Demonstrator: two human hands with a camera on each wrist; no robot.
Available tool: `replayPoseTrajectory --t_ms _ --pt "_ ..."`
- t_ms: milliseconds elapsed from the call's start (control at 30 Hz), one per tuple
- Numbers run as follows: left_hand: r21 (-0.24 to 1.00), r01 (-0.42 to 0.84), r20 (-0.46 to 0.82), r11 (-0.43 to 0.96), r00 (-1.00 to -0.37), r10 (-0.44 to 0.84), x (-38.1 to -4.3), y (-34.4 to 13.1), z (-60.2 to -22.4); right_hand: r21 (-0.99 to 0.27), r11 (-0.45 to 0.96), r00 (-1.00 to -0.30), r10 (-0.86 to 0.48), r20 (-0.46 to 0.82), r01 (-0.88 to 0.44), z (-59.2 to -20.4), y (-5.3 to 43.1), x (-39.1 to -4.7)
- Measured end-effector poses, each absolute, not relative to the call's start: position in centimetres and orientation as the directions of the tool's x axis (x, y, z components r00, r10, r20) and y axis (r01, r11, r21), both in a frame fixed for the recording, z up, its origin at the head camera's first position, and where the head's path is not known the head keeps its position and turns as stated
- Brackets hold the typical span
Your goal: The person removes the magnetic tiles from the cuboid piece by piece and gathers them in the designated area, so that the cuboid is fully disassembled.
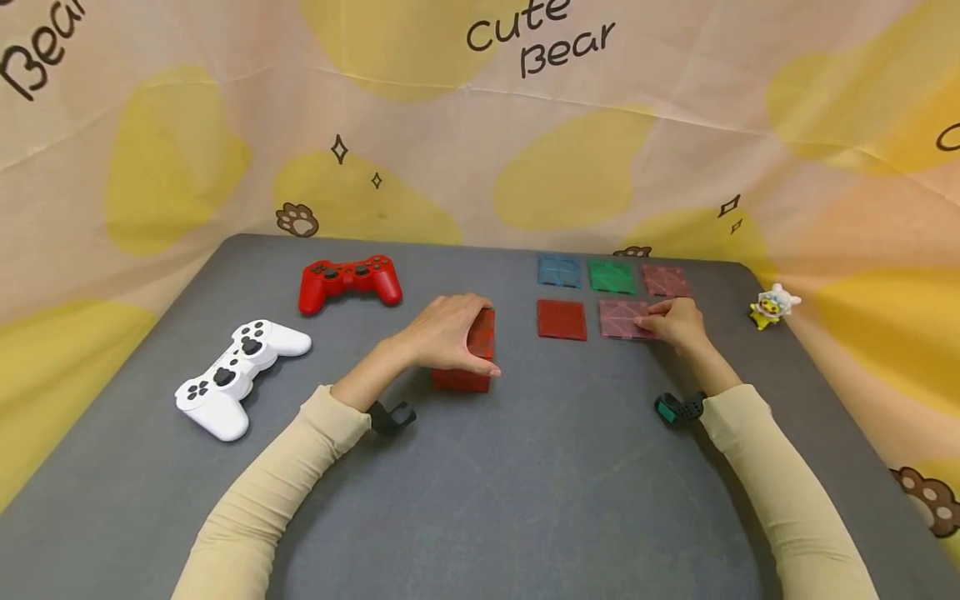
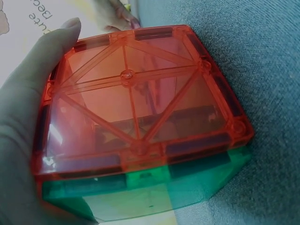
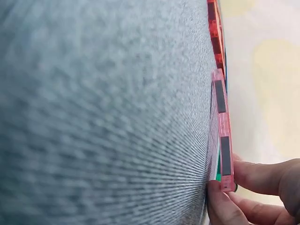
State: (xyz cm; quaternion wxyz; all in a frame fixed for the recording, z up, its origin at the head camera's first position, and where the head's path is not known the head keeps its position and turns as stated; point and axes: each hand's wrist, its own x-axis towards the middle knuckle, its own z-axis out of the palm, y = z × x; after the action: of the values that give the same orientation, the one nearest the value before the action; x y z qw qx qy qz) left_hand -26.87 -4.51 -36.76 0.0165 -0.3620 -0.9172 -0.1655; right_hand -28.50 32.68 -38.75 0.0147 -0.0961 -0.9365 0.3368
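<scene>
Pink tile (image 1: 621, 319) right of red-topped box (image 1: 461, 382)

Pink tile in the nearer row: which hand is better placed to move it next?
The right hand, probably: it pinches the pink tile, while the left hand, farther off, holds the red-and-green box.

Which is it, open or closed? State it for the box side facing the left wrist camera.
Closed: a red tile spans that side of the box, its crossing ribs showing in the left wrist view.
</scene>
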Motion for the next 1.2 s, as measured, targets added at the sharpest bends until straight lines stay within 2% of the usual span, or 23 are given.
replayPoseTrajectory --t_ms 200,667,833,933,1000,1067,1200 --pt "0.293 0.668 0.151 0.684 -0.739 0.656 -26.8 -4.7 -36.6 -0.556 0.818 -0.985 0.174 -0.004 0.146 -38.1 32.0 -28.4" --pt "0.289 0.671 0.168 0.683 -0.738 0.654 -26.9 -4.9 -36.4 -0.506 0.851 -0.989 0.149 -0.02 0.138 -37.8 31.6 -28.7" --pt "0.264 0.675 0.17 0.689 -0.736 0.656 -26.8 -4.8 -36.4 -0.476 0.878 -0.989 0.115 0.098 0.055 -37.8 30.9 -28.5" --pt "0.24 0.68 0.174 0.693 -0.733 0.658 -26.6 -4.8 -36.4 -0.468 0.881 -0.978 0.035 0.207 -0.067 -37.4 29.2 -27.8" --pt "0.24 0.675 0.172 0.698 -0.737 0.653 -26.5 -4.9 -36.5 -0.488 0.858 -0.976 -0.062 0.209 -0.158 -36.9 27.1 -27.2" --pt "0.261 0.66 0.16 0.704 -0.749 0.643 -26.5 -5.3 -36.5 -0.574 0.789 -0.976 -0.166 0.142 -0.218 -36.6 24.5 -26.5" --pt "0.403 0.613 0.146 0.68 -0.776 0.613 -26.5 -6.4 -37.2 -0.848 0.517 -0.947 -0.315 -0.062 -0.116 -36.4 19.8 -25.7"
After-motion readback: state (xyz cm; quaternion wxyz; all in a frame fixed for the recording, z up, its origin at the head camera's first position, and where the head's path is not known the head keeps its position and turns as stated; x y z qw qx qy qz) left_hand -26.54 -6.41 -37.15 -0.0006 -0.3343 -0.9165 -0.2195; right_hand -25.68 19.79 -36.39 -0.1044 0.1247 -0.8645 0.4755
